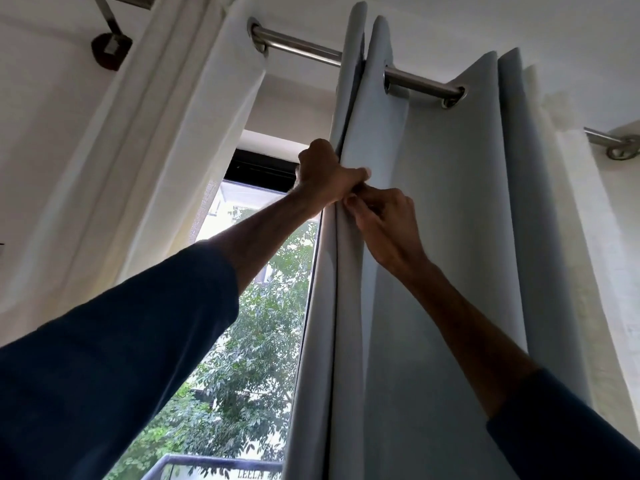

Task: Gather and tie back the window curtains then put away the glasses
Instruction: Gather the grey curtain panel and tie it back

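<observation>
1. Left hand (327,174) is up high, fingers wrapped round the leading edge of the grey curtain (450,237), thumb lying over the front fold.
2. Right hand (386,225) sits just below & touching it, pinching the same bunched folds.
3. Grey curtain hangs by eyelets from the steel rod (301,46), pleated up on the right side. Its free edge runs straight down from the hands.
4. Left of that edge is an open gap w/ bare window (256,306), trees beyond, and a railing (214,460) at the bottom.
5. White curtain (166,150) is bunched at the far left of the gap, well apart from the grey one.
6. Right of the grey folds is wall, w/ a rod bracket (616,143) near the frame edge.
</observation>
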Demonstrator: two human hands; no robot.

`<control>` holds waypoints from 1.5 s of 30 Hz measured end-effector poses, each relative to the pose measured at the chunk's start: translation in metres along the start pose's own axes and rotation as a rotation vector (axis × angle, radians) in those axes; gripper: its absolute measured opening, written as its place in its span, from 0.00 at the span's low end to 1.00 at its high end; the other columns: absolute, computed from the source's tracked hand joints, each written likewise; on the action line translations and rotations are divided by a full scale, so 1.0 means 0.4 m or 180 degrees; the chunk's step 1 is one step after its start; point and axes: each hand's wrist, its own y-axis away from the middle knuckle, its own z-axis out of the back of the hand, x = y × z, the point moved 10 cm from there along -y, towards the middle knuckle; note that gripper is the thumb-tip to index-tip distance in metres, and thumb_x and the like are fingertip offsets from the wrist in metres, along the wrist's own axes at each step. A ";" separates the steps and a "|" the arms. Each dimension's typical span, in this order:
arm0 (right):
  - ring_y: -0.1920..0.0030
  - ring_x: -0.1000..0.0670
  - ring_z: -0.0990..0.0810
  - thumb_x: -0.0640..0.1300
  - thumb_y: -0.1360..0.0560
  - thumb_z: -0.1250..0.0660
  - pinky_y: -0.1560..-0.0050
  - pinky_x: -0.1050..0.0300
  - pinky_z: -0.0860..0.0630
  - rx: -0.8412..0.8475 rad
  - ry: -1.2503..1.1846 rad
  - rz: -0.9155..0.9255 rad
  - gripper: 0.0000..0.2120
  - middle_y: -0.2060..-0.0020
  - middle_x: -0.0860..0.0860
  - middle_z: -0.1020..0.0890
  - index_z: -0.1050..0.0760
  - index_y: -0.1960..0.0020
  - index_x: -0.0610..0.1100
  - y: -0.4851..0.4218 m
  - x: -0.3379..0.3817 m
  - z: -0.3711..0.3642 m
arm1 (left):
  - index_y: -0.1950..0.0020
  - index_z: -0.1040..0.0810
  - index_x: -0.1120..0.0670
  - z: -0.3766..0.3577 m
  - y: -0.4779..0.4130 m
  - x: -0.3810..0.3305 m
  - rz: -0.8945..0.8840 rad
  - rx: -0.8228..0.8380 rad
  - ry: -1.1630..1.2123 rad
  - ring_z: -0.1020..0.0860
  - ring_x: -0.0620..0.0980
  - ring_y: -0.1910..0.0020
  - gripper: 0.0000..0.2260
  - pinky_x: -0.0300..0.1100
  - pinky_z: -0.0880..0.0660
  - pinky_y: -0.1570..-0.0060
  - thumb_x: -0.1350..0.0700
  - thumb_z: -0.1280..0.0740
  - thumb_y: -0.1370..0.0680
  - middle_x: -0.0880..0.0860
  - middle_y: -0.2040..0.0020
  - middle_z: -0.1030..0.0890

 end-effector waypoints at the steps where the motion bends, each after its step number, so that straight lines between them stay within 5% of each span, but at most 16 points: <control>1: 0.66 0.64 0.20 0.40 0.19 0.35 0.62 0.74 0.28 0.0101 -0.0064 -0.0023 0.09 0.63 0.57 0.16 0.15 0.48 0.41 0.000 -0.001 0.003 | 0.58 0.21 0.62 0.004 0.000 -0.005 -0.0073 -0.0108 -0.0215 0.19 0.52 0.61 0.24 0.43 0.24 0.64 0.41 0.24 0.34 0.53 0.64 0.20; 4: 0.52 0.62 0.16 0.40 0.22 0.29 0.50 0.68 0.20 -0.0094 0.0044 -0.0008 0.10 0.49 0.52 0.13 0.15 0.43 0.42 -0.004 -0.010 0.062 | 0.60 0.24 0.59 0.019 0.022 -0.030 -0.0284 -0.0342 -0.0563 0.18 0.56 0.58 0.14 0.41 0.31 0.65 0.49 0.27 0.26 0.51 0.68 0.25; 7: 0.57 0.57 0.15 0.46 0.24 0.29 0.52 0.57 0.17 -0.0929 0.0683 0.0139 0.08 0.54 0.51 0.12 0.13 0.50 0.43 -0.010 -0.033 0.197 | 0.54 0.23 0.62 0.025 0.058 -0.050 -0.0527 -0.0589 -0.0842 0.20 0.63 0.51 0.09 0.44 0.33 0.62 0.56 0.34 0.21 0.61 0.54 0.20; 12: 0.40 0.43 0.23 0.52 0.29 0.30 0.39 0.52 0.30 -0.1901 0.1665 -0.0107 0.18 0.45 0.47 0.18 0.21 0.43 0.45 -0.002 -0.098 0.396 | 0.50 0.23 0.60 -0.003 0.068 -0.046 -0.0767 -0.0716 -0.1334 0.22 0.66 0.49 0.07 0.51 0.27 0.54 0.62 0.40 0.22 0.62 0.51 0.20; 15: 0.30 0.39 0.30 0.56 0.27 0.28 0.32 0.46 0.34 -0.1300 0.1823 -0.0964 0.31 0.34 0.42 0.24 0.29 0.30 0.41 -0.020 -0.202 0.422 | 0.48 0.23 0.60 -0.020 0.067 -0.040 -0.0840 -0.0720 -0.1486 0.22 0.65 0.49 0.09 0.51 0.28 0.55 0.64 0.42 0.22 0.62 0.51 0.21; 18: 0.29 0.38 0.33 0.55 0.23 0.30 0.31 0.46 0.37 -0.0658 0.1835 -0.1336 0.30 0.31 0.39 0.28 0.32 0.28 0.40 -0.025 -0.265 0.389 | 0.48 0.23 0.60 -0.021 0.072 -0.039 -0.0896 -0.0834 -0.1536 0.22 0.64 0.49 0.09 0.52 0.28 0.53 0.62 0.43 0.20 0.62 0.51 0.21; 22: 0.37 0.37 0.25 0.45 0.20 0.35 0.42 0.51 0.31 -0.0504 0.1840 -0.1095 0.16 0.38 0.38 0.23 0.24 0.36 0.38 -0.033 -0.240 0.317 | 0.48 0.23 0.60 -0.024 0.059 -0.027 -0.0901 -0.0719 -0.1684 0.21 0.63 0.52 0.08 0.50 0.29 0.57 0.62 0.41 0.21 0.62 0.52 0.20; 26: 0.53 0.34 0.20 0.41 0.26 0.35 0.60 0.52 0.36 -0.0355 0.1980 -0.0351 0.05 0.55 0.36 0.19 0.26 0.59 0.41 -0.091 -0.118 0.187 | 0.58 0.24 0.59 0.000 0.063 -0.031 -0.1023 -0.0810 -0.1698 0.20 0.64 0.60 0.02 0.46 0.28 0.65 0.63 0.35 0.25 0.61 0.60 0.21; 30: 0.47 0.37 0.22 0.44 0.23 0.38 0.53 0.51 0.35 -0.0069 0.1853 -0.0077 0.07 0.47 0.40 0.19 0.23 0.51 0.42 -0.153 -0.002 0.019 | 0.50 0.26 0.62 0.017 0.032 -0.020 -0.0913 -0.0352 -0.1393 0.24 0.69 0.47 0.06 0.51 0.33 0.58 0.59 0.37 0.21 0.66 0.47 0.23; 37: 0.59 0.48 0.31 0.40 0.21 0.39 0.58 0.56 0.41 -0.0034 0.1616 0.0166 0.13 0.64 0.50 0.28 0.34 0.64 0.46 -0.122 0.023 -0.010 | 0.48 0.27 0.64 0.017 0.036 -0.029 -0.1107 -0.0108 -0.1260 0.25 0.71 0.48 0.10 0.53 0.32 0.58 0.57 0.36 0.21 0.69 0.48 0.24; 40: 0.64 0.48 0.29 0.33 0.25 0.37 0.62 0.56 0.39 0.0070 0.1502 0.0120 0.18 0.68 0.51 0.31 0.38 0.68 0.48 -0.077 0.022 -0.013 | 0.55 0.28 0.61 -0.020 0.052 -0.055 -0.1219 0.0086 -0.1248 0.23 0.70 0.50 0.06 0.51 0.31 0.61 0.59 0.34 0.27 0.66 0.51 0.22; 45: 0.64 0.48 0.28 0.33 0.24 0.35 0.61 0.56 0.36 0.0162 0.1306 0.0075 0.11 0.67 0.50 0.27 0.32 0.61 0.45 -0.027 0.020 0.003 | 0.68 0.42 0.51 -0.046 0.041 -0.062 -0.1125 0.0235 -0.0978 0.24 0.70 0.56 0.11 0.47 0.39 0.65 0.57 0.41 0.29 0.67 0.58 0.24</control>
